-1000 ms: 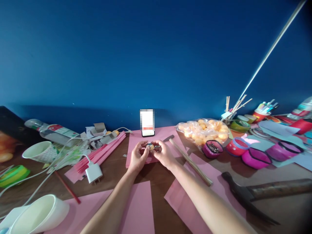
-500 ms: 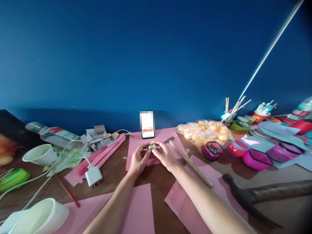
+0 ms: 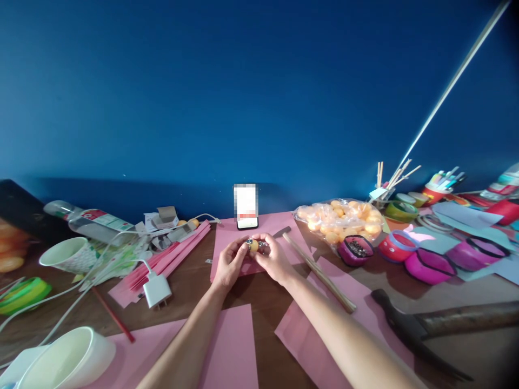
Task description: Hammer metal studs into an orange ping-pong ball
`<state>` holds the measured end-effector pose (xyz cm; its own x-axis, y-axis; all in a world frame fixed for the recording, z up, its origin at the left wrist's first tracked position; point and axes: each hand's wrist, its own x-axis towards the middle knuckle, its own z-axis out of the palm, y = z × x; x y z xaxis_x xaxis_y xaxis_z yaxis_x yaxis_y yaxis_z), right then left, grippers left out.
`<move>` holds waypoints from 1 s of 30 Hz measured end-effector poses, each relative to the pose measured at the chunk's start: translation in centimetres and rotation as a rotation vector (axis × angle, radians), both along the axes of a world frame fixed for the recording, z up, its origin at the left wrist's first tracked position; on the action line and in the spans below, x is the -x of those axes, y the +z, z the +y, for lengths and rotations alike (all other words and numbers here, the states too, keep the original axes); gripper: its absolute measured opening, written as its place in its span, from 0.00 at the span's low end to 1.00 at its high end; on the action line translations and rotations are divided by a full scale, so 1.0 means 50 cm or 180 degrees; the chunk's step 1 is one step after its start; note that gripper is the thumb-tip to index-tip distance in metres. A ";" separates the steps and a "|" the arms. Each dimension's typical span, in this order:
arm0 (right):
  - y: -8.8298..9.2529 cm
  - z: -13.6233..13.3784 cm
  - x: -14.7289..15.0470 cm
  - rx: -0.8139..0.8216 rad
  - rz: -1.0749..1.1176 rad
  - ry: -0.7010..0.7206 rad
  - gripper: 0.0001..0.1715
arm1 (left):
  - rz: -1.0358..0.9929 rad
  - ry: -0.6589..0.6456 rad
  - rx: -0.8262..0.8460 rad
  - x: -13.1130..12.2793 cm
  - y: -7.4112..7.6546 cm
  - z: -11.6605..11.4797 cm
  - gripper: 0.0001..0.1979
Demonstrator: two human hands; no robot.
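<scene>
Yellow-and-silver piece (image 3: 254, 246): one unit, held between two hands

Quantity: one piece, one left hand (image 3: 228, 265), one right hand (image 3: 278, 262). The piece is located between the opposed fingertips of both hands, over the far pink sheet (image 3: 221, 231). The left hand is curled, thumb and fingers nearly closed, and grips the left end of the piece. The right hand is curled likewise and grips the right end. Finger contact on the far side is partly hidden.

Ahead of the hands: one phone (image 3: 247, 223), upright. Right of the right hand, in order outward: one dark flat strip (image 3: 283, 232), one wooden rod (image 3: 320, 274), one clear bag of orange balls (image 3: 340, 219) (overlapped, not countable), three magenta containers (image 3: 424, 274), the nearest holding small dark pieces, and one red container (image 3: 389, 251) among them. Right of the right forearm: one hammer (image 3: 399, 327). Left of the left hand: one white charger (image 3: 157, 292), one red stick (image 3: 113, 316), one plastic bottle (image 3: 97, 220) and two paper cups (image 3: 99, 351), all well apart from the piece
</scene>
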<state>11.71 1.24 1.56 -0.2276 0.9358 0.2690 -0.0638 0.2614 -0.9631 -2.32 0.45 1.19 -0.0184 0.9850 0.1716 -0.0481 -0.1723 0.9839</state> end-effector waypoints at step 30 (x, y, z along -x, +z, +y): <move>-0.012 0.003 0.003 0.0024 -0.0067 -0.0216 0.24 | 0.0328 -0.0033 -0.0230 0.002 0.005 -0.006 0.21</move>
<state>11.55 1.38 0.98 -0.1691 0.9513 0.2578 -0.0258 0.2572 -0.9660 -2.41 0.15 1.42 0.0130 0.9700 0.2427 0.0505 -0.2430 0.9687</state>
